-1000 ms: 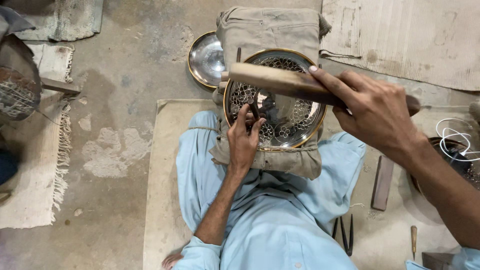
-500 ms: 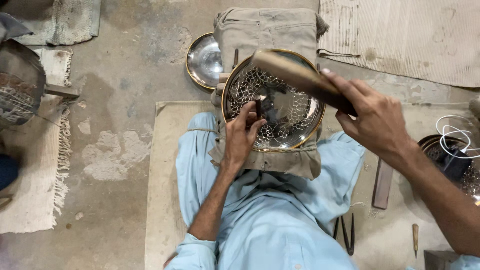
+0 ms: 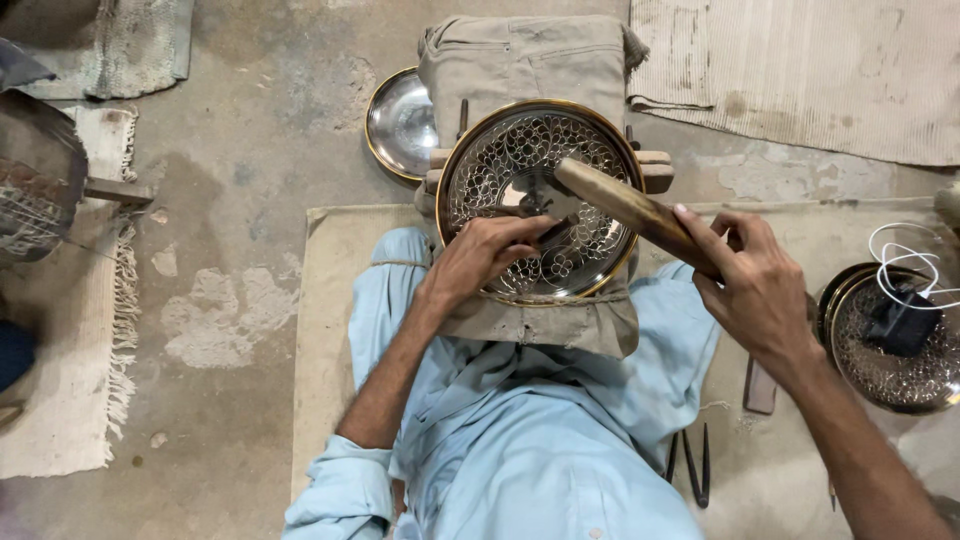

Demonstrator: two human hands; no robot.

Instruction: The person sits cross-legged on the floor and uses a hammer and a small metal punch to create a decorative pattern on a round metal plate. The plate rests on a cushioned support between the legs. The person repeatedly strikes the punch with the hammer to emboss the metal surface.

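Brass-rimmed, our one patterned tray (image 3: 520, 160) lies on a cloth-wrapped block (image 3: 530, 60) before our knees; our left hand (image 3: 485, 255) pinches a small punch (image 3: 545, 212) against it. Our right hand (image 3: 755, 290) wraps one wooden mallet (image 3: 625, 208). We count two more trays: one plain tray (image 3: 398, 125), one decorated tray (image 3: 880, 345), on mats over concrete floor (image 3: 240, 200).

Bare floor (image 3: 250, 230) left; stacked plates (image 3: 885, 345) crowd right.

plain metal dish (image 3: 398, 122), white cable (image 3: 905, 250), fringed rug (image 3: 60, 330)
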